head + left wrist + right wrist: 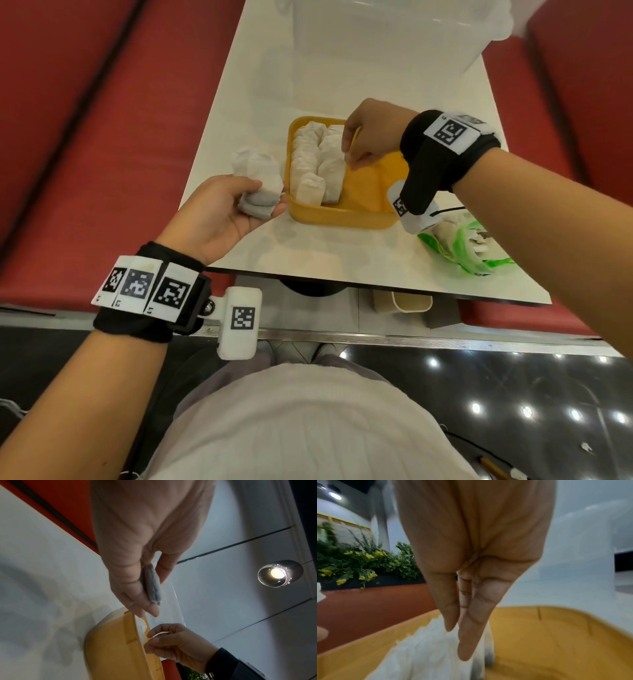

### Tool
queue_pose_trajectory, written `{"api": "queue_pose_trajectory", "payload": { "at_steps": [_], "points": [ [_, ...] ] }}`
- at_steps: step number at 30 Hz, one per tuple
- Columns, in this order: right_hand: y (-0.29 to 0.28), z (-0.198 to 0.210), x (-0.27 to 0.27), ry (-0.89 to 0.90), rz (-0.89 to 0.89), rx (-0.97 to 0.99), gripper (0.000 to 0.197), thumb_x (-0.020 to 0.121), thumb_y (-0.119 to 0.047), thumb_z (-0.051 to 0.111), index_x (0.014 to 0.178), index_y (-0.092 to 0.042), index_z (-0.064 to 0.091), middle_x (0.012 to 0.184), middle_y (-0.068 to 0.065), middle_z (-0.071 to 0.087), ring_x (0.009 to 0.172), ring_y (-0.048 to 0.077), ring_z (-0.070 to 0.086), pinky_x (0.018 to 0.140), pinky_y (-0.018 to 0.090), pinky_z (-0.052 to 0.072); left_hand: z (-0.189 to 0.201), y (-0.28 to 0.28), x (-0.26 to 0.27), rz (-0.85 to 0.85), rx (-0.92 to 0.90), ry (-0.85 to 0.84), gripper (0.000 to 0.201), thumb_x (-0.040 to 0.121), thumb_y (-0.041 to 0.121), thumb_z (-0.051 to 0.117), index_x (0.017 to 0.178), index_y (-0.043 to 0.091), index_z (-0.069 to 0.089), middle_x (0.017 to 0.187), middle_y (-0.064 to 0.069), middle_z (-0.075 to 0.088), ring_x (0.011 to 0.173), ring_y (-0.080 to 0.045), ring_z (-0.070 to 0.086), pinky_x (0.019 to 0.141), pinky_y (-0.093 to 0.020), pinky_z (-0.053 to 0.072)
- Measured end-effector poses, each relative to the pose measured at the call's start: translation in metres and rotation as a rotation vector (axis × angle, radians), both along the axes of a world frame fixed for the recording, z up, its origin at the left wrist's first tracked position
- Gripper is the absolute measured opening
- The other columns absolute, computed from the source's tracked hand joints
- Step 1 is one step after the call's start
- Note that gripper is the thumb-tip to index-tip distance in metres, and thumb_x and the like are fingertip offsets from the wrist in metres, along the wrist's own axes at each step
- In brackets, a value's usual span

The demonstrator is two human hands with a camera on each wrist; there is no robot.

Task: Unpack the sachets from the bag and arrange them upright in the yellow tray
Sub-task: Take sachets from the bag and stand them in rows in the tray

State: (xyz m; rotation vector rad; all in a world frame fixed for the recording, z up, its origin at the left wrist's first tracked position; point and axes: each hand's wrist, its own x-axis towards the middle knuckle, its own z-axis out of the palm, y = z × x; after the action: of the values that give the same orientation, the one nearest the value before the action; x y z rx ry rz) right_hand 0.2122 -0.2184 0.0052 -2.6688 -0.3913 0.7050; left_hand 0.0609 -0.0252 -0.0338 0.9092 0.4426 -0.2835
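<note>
The yellow tray [342,214] sits mid-table, with several white sachets [313,161] standing upright in rows along its left side; its right half is bare. Just left of the tray, my left hand [263,202] grips a small bundle of sachets [262,174], which the left wrist view shows squeezed between thumb and fingers [153,586]. My right hand [351,156] reaches down into the tray and pinches the top of a sachet [486,649] at the right end of the rows. The green-and-clear bag [459,246] lies open to the tray's right.
A large clear plastic bin [376,41] stands at the back of the white table [308,260]. Red bench seats [85,137] flank the table on both sides. The table's near edge is close behind my left wrist.
</note>
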Motion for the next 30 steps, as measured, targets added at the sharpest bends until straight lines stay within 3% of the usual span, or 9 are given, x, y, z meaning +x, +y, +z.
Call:
{"api": "queue_pose_trajectory", "payload": {
  "at_steps": [2,4,7,10,15,20,24,27,30],
  "points": [
    [-0.004,0.017,-0.007,-0.051,-0.009,0.107,0.011,0.084,-0.005,0.065,0.094,-0.005,0.069,0.083,0.007,0.072,0.067,0.011,0.07,0.071,0.026,0.06,0.003,-0.003,0.001,-0.033,0.018,-0.026,0.035,0.098,-0.001,0.036,0.129,-0.015,0.046,0.124,-0.029,0.06,0.108,-0.032,0.066,0.077,-0.029,0.059],
    [-0.006,0.031,-0.021,-0.048,-0.016,0.292,0.011,0.086,-0.005,0.064,0.096,-0.002,0.068,0.088,0.012,0.073,0.073,0.017,0.073,0.071,0.028,0.06,0.006,-0.009,0.001,-0.075,0.039,-0.061,0.032,0.099,-0.001,0.039,0.127,-0.012,0.05,0.117,-0.026,0.065,0.11,-0.032,0.065,0.08,-0.028,0.059],
    [-0.005,0.041,-0.049,-0.086,0.009,0.469,0.019,0.086,-0.016,0.069,0.095,0.001,0.068,0.081,0.01,0.071,0.069,0.013,0.07,0.062,0.025,0.059,0.012,-0.02,0.001,-0.116,0.034,-0.102,0.029,0.097,0.001,0.046,0.124,-0.009,0.053,0.114,-0.023,0.067,0.104,-0.029,0.068,0.075,-0.025,0.059],
    [-0.001,0.034,-0.069,-0.128,0.014,0.503,0.03,0.08,-0.027,0.076,0.09,0.0,0.068,0.072,0.006,0.067,0.063,0.012,0.065,0.052,0.023,0.055,0.014,-0.033,0.001,-0.138,0.052,-0.142,0.03,0.094,0.001,0.052,0.122,-0.01,0.054,0.112,-0.021,0.067,0.093,-0.023,0.071,0.074,-0.024,0.059],
    [-0.014,0.021,-0.079,-0.19,-0.05,0.581,0.013,0.078,-0.008,0.076,0.083,0.001,0.067,0.062,0.005,0.06,0.053,0.009,0.059,0.049,0.023,0.052,0.015,-0.047,-0.001,-0.161,0.049,-0.171,0.025,0.095,0.005,0.052,0.119,-0.004,0.057,0.113,-0.014,0.069,0.096,-0.021,0.07,0.072,-0.025,0.059],
    [-0.049,0.039,-0.081,-0.265,-0.124,0.555,0.005,0.082,-0.004,0.072,0.086,-0.002,0.069,0.079,0.02,0.067,0.066,0.018,0.067,0.063,0.029,0.061,0.015,-0.047,-0.001,-0.184,-0.008,-0.187,0.029,0.101,0.009,0.043,0.121,-0.007,0.055,0.114,-0.019,0.068,0.103,-0.028,0.067,0.081,-0.028,0.059],
    [-0.059,0.061,-0.096,-0.178,-0.04,0.509,0.005,0.082,-0.008,0.072,0.086,-0.005,0.071,0.082,0.013,0.071,0.068,0.015,0.07,0.069,0.025,0.06,0.013,-0.052,0.002,-0.148,0.047,-0.198,0.027,0.1,0.012,0.046,0.121,-0.003,0.055,0.109,-0.017,0.07,0.098,-0.025,0.069,0.075,-0.026,0.059],
    [-0.049,0.068,-0.109,-0.082,0.028,0.578,0.005,0.08,-0.002,0.074,0.083,0.001,0.072,0.071,0.007,0.07,0.062,0.007,0.066,0.062,0.017,0.055,0.011,-0.058,0.006,-0.101,0.15,-0.211,0.026,0.098,0.014,0.052,0.119,0.001,0.058,0.107,-0.01,0.069,0.093,-0.018,0.069,0.071,-0.026,0.059],
    [-0.036,0.061,-0.107,-0.139,0.018,0.583,0.007,0.077,-0.005,0.077,0.081,-0.002,0.072,0.064,-0.006,0.068,0.059,0.008,0.067,0.06,0.023,0.058,0.009,-0.062,0.007,-0.096,0.241,-0.247,0.024,0.097,0.012,0.054,0.118,0.005,0.061,0.099,-0.006,0.07,0.085,-0.014,0.069,0.07,-0.025,0.057]
  ]
}}
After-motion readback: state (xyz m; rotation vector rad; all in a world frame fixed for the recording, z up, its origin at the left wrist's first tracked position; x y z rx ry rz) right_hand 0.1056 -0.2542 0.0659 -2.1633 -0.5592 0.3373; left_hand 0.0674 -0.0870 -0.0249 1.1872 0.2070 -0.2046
